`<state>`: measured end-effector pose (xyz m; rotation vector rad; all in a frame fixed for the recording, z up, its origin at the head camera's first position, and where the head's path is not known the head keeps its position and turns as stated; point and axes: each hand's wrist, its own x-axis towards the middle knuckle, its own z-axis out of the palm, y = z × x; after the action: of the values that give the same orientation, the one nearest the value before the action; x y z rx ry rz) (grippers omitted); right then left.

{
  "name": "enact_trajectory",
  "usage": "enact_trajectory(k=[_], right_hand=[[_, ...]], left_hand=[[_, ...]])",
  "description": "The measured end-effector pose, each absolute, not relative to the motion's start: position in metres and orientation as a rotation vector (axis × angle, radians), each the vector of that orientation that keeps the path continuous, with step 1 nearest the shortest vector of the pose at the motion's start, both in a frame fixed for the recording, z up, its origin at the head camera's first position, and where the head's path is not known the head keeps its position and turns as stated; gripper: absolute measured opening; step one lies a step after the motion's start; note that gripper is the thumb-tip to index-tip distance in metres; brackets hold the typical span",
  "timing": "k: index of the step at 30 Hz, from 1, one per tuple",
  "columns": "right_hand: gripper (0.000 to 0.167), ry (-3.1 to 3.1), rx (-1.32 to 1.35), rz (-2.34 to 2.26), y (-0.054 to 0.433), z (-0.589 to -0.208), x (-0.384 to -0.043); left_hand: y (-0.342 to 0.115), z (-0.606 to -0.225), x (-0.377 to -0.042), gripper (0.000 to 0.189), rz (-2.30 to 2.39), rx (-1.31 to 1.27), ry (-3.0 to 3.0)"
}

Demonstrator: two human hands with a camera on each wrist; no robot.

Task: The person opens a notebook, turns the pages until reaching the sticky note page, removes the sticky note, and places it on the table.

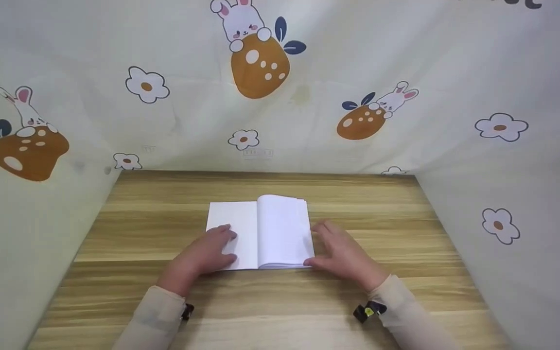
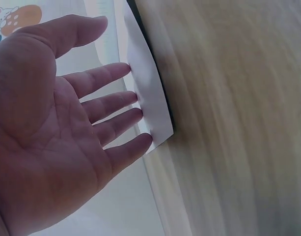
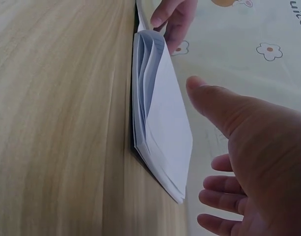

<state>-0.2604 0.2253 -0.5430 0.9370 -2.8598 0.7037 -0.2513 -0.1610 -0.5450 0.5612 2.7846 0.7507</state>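
Note:
An open notebook [image 1: 285,233] with blank white pages lies on the wooden table, its right-hand pages bulging up from the spine. My left hand [image 1: 209,250] rests on the left page, fingers extended. In the left wrist view, several fingertips of that hand [image 2: 67,128] touch the white page [image 2: 152,98], and the thumb stands apart. Beside the notebook's right edge is my right hand [image 1: 345,255], its thumb right at the lower corner. The right wrist view shows this hand [image 3: 258,152] relaxed and holding nothing, near the loosely fanned page stack [image 3: 170,123].
The wood-grain table [image 1: 163,194] extends around the notebook. A pale cloth [image 1: 187,121] printed with rabbits, fruit and flowers hangs behind the table and along both sides. A dark wrist camera [image 1: 370,310] is strapped by the right sleeve [image 1: 406,311].

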Motion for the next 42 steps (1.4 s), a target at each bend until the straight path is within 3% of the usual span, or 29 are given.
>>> enact_trajectory(k=[10, 21, 32, 42], right_hand=[[0.075, -2.845, 1.010, 0.661, 0.217, -0.554, -0.260], [0.071, -2.812, 1.066, 0.683, 0.209, -0.556, -0.259], [0.084, -2.840, 1.137, 0.612, 0.203, -0.563, -0.258], [0.083, -2.832, 1.174, 0.593, 0.197, -0.564, -0.258]], left_hand=[[-0.158, -0.554, -0.250, 0.068, 0.769, 0.481, 2.803], [-0.159, -0.551, -0.248, 0.065, 0.833, 0.527, 2.825], [-0.159, -0.552, -0.248, 0.066, 0.841, 0.538, 2.824], [-0.158, -0.550, -0.247, 0.067, 0.831, 0.512, 2.805]])
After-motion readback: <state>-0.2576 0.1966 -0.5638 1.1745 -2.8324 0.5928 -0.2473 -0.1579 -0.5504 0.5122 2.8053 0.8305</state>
